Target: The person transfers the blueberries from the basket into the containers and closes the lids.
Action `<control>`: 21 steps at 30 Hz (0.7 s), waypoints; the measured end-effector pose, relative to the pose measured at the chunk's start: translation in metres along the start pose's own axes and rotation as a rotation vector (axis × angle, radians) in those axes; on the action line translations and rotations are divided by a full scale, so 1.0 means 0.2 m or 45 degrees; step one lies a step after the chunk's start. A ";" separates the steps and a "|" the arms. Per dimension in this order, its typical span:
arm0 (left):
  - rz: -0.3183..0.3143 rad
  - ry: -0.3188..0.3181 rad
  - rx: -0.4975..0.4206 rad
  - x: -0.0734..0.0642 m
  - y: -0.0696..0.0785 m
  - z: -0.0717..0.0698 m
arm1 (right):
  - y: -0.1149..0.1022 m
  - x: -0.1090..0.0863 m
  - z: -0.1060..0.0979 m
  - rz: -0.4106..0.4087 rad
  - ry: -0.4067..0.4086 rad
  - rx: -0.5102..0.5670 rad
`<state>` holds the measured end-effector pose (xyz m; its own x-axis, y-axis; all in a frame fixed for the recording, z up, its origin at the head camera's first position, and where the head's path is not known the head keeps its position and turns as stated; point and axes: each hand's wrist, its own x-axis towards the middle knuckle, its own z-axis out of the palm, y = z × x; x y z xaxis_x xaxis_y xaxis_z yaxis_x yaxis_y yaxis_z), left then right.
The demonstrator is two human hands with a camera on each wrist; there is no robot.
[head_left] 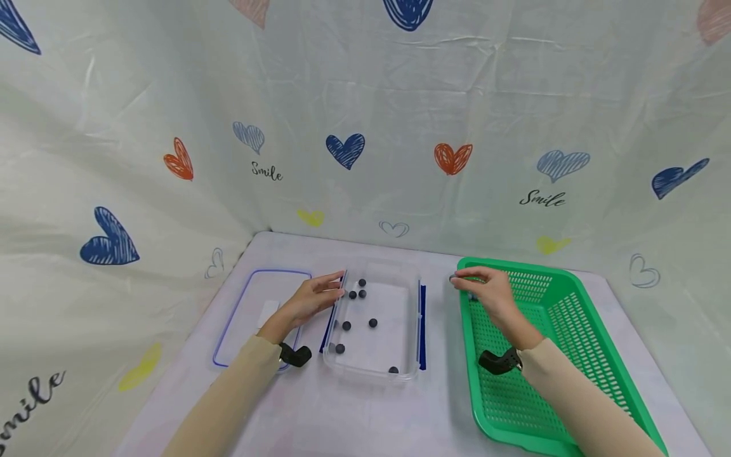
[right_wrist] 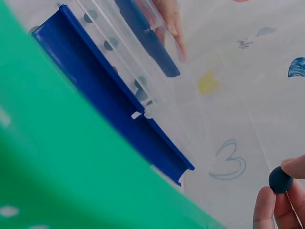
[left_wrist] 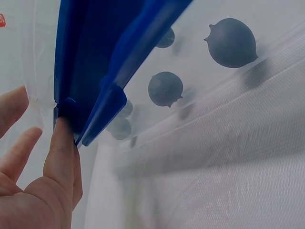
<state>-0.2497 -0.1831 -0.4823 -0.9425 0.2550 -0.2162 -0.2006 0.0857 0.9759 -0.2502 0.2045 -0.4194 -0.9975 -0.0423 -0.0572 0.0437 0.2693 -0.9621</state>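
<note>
A clear plastic box (head_left: 394,377) with several dark balls (head_left: 373,323) on its floor stands mid-table, its blue side latches (head_left: 422,327) hanging down. My left hand (head_left: 311,299) is at the box's left side. In the left wrist view a fingertip touches the end of the blue latch (left_wrist: 90,71), the other fingers spread apart. My right hand (head_left: 485,293) is over the left rim of the green basket (head_left: 476,393). Its thumb and fingers pinch a dark ball (right_wrist: 280,180), which shows in the right wrist view. Another dark ball (head_left: 473,296) shows below that hand, by the basket's rim.
A clear lid with a blue rim (head_left: 247,284) lies flat on the table left of the box. The slatted green basket takes up the right side. A pale curtain printed with hearts (head_left: 400,190) hangs behind and beside the table.
</note>
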 end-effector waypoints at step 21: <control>0.004 -0.007 0.000 0.01 0.00 0.00 | -0.06 0.01 0.18 -0.074 -0.122 0.128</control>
<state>-0.2506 -0.1828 -0.4829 -0.9415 0.2607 -0.2135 -0.1980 0.0848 0.9765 -0.2503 0.1672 -0.4171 -0.9888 -0.1478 -0.0209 -0.0041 0.1665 -0.9860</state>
